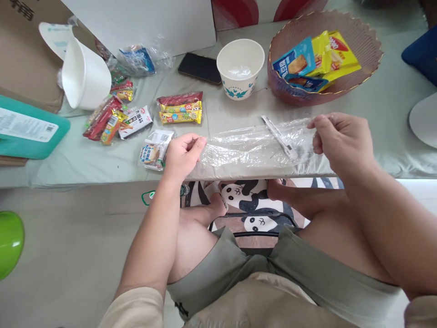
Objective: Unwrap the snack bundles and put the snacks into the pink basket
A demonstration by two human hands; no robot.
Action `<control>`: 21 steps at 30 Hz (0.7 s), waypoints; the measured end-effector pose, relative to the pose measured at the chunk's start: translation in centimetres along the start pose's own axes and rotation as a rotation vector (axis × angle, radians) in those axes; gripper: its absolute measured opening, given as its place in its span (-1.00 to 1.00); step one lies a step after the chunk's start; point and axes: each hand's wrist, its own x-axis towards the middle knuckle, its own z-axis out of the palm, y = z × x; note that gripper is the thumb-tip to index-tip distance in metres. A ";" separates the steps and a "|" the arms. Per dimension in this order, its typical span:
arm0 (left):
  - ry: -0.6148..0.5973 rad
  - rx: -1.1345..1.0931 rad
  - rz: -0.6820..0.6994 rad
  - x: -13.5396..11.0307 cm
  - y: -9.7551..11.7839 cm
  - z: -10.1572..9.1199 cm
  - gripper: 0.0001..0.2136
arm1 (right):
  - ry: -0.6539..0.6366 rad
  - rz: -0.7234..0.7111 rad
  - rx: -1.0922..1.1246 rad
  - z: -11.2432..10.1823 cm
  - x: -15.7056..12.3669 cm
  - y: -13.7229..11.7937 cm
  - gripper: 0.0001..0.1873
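Note:
A clear plastic bag (235, 148) is stretched between my two hands just above the table's front edge. My left hand (184, 152) pinches its left end between thumb and fingers. At the other end, my right hand (336, 136) grips the plastic with curled fingers. A slim white wrapped item (278, 136) shows at the right part of the bag; whether it lies in or under the plastic I cannot tell. Close by my left hand is a small snack packet (155, 148), with a pack of yellow and red snacks (180, 108) behind it.
Behind the bag stand a paper cup (241, 68) with clear plastic inside, a black phone (200, 68) and a pink glass bowl (370, 50) of snack bags. A tipped white paper cup (88, 75) and several snack packets (105, 120) are at left, near a teal box (30, 127).

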 end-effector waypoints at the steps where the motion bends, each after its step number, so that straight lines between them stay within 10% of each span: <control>1: -0.013 0.046 0.046 0.1 -0.1 0.1 -0.76 | -0.027 0.027 -0.058 -0.1 0.0 -0.1 -0.78; 7: -0.139 0.378 0.242 0.5 -0.5 0.4 -0.82 | -0.163 0.022 -0.312 -0.1 0.4 0.1 -0.75; 21: -0.134 0.263 0.132 1.5 -1.1 0.6 -0.85 | 0.090 -0.404 -0.310 2.4 5.3 4.8 -0.76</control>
